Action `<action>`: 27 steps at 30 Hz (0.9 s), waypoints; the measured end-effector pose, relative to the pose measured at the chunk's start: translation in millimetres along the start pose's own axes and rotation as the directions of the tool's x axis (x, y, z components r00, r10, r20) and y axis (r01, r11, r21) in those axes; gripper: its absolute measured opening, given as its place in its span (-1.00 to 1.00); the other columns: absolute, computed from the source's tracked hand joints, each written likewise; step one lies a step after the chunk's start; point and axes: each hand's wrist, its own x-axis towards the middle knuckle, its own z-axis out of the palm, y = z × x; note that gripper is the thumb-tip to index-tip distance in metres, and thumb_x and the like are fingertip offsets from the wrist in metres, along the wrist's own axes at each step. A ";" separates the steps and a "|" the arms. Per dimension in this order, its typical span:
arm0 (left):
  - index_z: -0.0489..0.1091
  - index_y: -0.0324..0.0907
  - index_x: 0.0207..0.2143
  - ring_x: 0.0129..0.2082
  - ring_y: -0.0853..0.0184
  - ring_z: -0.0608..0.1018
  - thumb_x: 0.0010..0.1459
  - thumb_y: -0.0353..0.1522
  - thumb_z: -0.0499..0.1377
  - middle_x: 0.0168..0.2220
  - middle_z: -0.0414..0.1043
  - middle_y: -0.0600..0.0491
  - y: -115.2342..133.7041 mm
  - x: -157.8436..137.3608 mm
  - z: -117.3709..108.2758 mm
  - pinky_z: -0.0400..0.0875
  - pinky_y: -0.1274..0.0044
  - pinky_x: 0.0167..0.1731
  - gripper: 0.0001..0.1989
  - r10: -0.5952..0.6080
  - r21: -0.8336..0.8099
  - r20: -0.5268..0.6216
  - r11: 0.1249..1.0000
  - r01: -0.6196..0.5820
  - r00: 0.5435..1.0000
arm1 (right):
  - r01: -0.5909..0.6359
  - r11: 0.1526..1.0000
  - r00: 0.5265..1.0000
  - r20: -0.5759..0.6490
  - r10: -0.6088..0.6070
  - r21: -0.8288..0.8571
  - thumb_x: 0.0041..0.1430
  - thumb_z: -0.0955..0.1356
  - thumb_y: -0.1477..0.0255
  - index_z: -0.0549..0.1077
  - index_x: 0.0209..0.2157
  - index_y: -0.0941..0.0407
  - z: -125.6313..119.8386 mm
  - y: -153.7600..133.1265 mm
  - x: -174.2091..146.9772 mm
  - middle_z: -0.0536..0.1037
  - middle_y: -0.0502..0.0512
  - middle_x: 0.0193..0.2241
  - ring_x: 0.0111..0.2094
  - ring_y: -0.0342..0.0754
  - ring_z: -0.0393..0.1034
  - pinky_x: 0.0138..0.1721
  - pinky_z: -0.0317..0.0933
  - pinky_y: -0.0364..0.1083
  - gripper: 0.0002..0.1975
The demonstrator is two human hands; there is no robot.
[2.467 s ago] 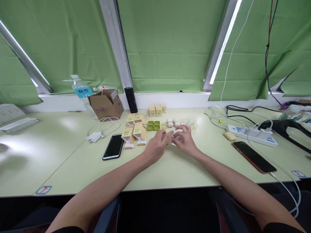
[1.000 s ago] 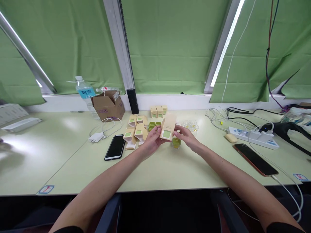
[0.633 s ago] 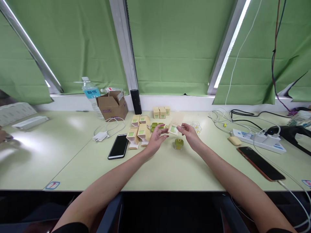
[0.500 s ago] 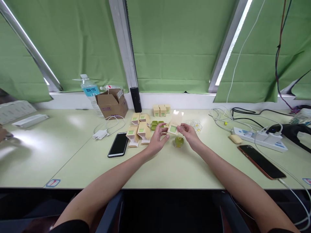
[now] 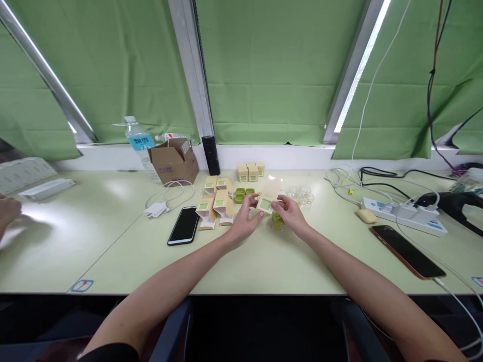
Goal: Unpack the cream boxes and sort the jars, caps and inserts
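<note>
Between my hands is a small flat cream carton [image 5: 270,193] with a green square on its lower front, tilted above the table. My left hand [image 5: 246,219] has its fingers on the carton's left edge. On its lower right side, my right hand [image 5: 290,211] pinches it. Just beneath, partly covered by the right hand, sits a round green jar [image 5: 277,221]. Several green square containers [image 5: 243,194] stand behind my left hand. Clear cups with yellow bits [image 5: 302,195] are behind my right hand. Opened cream boxes [image 5: 223,203] lie to the left.
Closed small boxes [image 5: 251,172] stand at the back. A phone [image 5: 183,225], a white charger [image 5: 156,209], a brown carton [image 5: 173,161] and a water bottle [image 5: 140,141] are left. Right are a power strip [image 5: 403,216] and another phone [image 5: 406,250]. Another person's hand [image 5: 8,211] shows far left.
The carton has come down and slightly left, toward me. My left fingers have closed in on its left edge. The other person's hand has come further into view at far left.
</note>
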 end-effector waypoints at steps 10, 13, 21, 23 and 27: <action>0.14 -0.05 0.16 0.09 0.15 0.46 0.18 -0.23 0.27 0.07 0.43 -0.06 -14.8 5.5 1.5 0.27 0.28 0.08 -0.45 -0.071 -0.119 -0.005 0.990 0.070 0.997 | 0.094 0.995 0.986 0.143 -0.089 -0.028 0.04 0.48 -0.10 0.49 0.01 0.05 -1.6 -1.6 -4.7 0.69 0.14 -0.21 -0.13 0.12 0.57 -0.11 0.37 0.04 -0.36; 0.14 -0.06 0.14 0.10 0.13 0.44 0.15 -0.22 0.29 0.06 0.42 -0.07 -13.9 6.4 0.2 0.29 0.29 0.07 -0.43 -0.071 -0.181 0.002 0.981 0.071 0.997 | 0.096 0.995 0.983 0.158 -0.095 0.002 0.07 0.47 -0.09 0.51 -0.01 0.04 -1.2 -1.3 -5.0 0.68 0.16 -0.15 -0.11 0.12 0.57 -0.08 0.38 0.05 -0.40; 0.15 -0.06 0.04 0.01 0.22 0.49 0.06 -0.30 0.36 -0.08 0.39 0.02 -0.4 5.5 3.0 0.38 0.35 0.02 -0.43 -0.057 -0.367 -0.004 0.929 0.051 0.998 | 0.166 0.986 0.975 0.150 -0.163 -0.008 0.06 0.49 -0.08 0.54 -0.04 0.03 -4.1 2.5 -3.5 0.65 0.15 -0.09 -0.05 0.13 0.55 -0.01 0.37 0.04 -0.42; 0.14 -0.06 0.03 -0.02 0.24 0.50 0.04 -0.34 0.36 -0.09 0.38 0.03 0.7 5.9 3.8 0.40 0.37 -0.01 -0.42 -0.060 -0.348 -0.016 0.936 0.051 0.998 | 0.177 0.984 0.973 0.150 -0.175 -0.001 0.06 0.49 -0.07 0.54 -0.03 0.02 -3.5 2.8 -4.2 0.66 0.15 -0.10 -0.04 0.13 0.55 -0.01 0.37 0.05 -0.43; 0.14 -0.06 0.04 -0.07 0.26 0.50 0.01 -0.36 0.38 -0.09 0.38 0.02 0.4 6.0 3.8 0.39 0.40 -0.05 -0.38 -0.041 -0.278 -0.041 0.960 0.029 0.998 | 0.166 0.986 0.976 0.146 -0.162 -0.016 0.05 0.49 -0.06 0.53 -0.04 0.01 -1.0 1.7 -5.9 0.65 0.15 -0.10 -0.05 0.14 0.54 -0.07 0.38 0.03 -0.44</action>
